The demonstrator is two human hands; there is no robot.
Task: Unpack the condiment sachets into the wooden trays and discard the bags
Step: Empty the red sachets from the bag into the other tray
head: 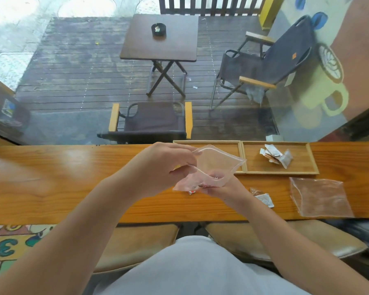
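I hold a clear zip bag (217, 160) above the wooden counter (73, 177). My left hand (164, 165) pinches the bag's open mouth. My right hand (219, 186) grips the bag's lower end, where sachets with red print (192, 191) show through the plastic. Behind the bag lie two wooden trays side by side. The left tray (226, 143) is partly hidden by the bag. The right tray (303, 165) holds a small pile of sachets (276, 155).
A second, flat clear bag (320, 196) lies on the counter at the right. Two loose sachets (262, 198) sit beside my right wrist. A window stands right behind the trays, and cushioned stools (136, 243) stand below the counter edge.
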